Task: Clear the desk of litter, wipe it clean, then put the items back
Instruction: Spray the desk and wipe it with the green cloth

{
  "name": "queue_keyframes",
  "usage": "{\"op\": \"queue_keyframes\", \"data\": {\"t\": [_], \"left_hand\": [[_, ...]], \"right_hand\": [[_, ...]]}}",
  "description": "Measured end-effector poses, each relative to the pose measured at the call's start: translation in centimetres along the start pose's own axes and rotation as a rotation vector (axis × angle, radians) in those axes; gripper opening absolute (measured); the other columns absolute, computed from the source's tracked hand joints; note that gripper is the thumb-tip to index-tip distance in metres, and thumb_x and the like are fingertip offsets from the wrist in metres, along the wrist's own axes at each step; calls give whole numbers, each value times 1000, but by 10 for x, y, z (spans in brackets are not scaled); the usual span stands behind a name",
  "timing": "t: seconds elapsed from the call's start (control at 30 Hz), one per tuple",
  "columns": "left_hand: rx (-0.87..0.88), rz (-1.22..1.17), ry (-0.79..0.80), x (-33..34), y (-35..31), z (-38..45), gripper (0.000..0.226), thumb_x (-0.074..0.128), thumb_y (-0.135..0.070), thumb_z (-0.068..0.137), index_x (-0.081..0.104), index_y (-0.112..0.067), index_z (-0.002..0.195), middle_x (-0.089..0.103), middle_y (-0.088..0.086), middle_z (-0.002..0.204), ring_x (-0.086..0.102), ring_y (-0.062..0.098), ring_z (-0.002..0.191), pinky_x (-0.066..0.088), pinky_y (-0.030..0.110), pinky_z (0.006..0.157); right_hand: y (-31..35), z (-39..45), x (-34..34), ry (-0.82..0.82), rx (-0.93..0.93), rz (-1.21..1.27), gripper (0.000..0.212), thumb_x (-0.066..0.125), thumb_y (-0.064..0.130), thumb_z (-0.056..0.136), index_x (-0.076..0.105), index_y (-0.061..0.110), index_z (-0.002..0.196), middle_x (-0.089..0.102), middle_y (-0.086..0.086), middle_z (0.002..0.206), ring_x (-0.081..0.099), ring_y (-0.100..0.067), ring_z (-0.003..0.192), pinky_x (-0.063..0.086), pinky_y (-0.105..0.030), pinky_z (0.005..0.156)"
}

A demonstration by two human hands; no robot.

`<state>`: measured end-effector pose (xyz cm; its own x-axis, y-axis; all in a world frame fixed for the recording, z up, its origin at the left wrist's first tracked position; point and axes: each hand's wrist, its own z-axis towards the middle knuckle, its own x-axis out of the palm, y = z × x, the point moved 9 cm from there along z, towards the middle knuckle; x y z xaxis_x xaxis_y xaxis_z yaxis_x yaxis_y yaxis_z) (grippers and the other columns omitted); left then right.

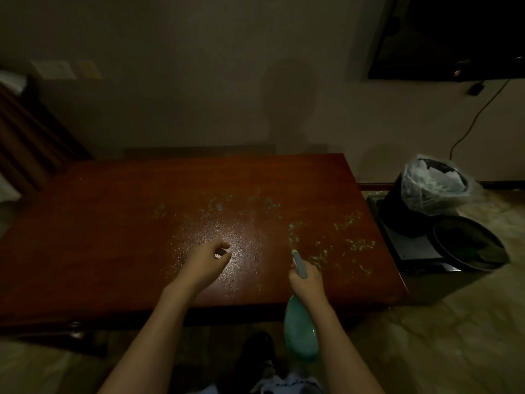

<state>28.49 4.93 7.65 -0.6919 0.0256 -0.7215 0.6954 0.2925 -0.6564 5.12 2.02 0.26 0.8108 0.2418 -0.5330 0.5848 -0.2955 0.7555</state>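
A reddish-brown wooden desk (99, 223) fills the middle of the view. Its centre and right side are speckled with wet droplets and pale green foamy patches (335, 243). My right hand (308, 282) grips the neck of a teal spray bottle (299, 328), whose nozzle points out over the desk. My left hand (207, 260) hovers above the wet patch, fingers loosely curled and holding nothing. Nothing else lies on the desk top.
To the right of the desk a low dark stand (412, 245) carries a black bin lined with a clear plastic bag (431, 189) and a round dark tray (468, 245). A wall-mounted screen (454, 38) with a trailing cable hangs at top right. A dark shoe (255, 354) shows below.
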Motion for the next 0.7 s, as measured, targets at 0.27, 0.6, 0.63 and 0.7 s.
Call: {"op": "queue_keyframes", "data": {"t": [0.27,0.6,0.63,0.7], "left_hand": [[57,47,47,22,-9,-34,32,56,-21,94,58,-13,125,64,6,115,54,12,94,43,26,84],[113,-3,138,61,-25,-53,31,53,-20,96,57,-15,126,62,4,116,55,12,93,40,24,75],[130,1,142,64,-31,-54,31,53,-20,96,57,-14,126,62,5,116,54,12,93,39,24,76],[149,1,146,69,-40,-51,32,52,-19,96,56,-13,127,62,5,116,55,12,91,40,24,76]], "right_hand": [[-40,-49,9,81,31,21,22,46,17,95,55,7,77,56,-7,77,51,-18,68,35,-26,55],[-79,-87,-15,6,109,20,25,47,17,95,45,16,70,47,1,70,42,-10,59,31,-21,50],[-82,-87,-18,17,109,3,25,47,17,95,44,16,70,46,1,70,41,-10,58,30,-20,49],[-84,-85,-19,88,99,-25,20,46,16,95,48,12,76,47,0,71,42,-10,59,31,-20,51]]}}
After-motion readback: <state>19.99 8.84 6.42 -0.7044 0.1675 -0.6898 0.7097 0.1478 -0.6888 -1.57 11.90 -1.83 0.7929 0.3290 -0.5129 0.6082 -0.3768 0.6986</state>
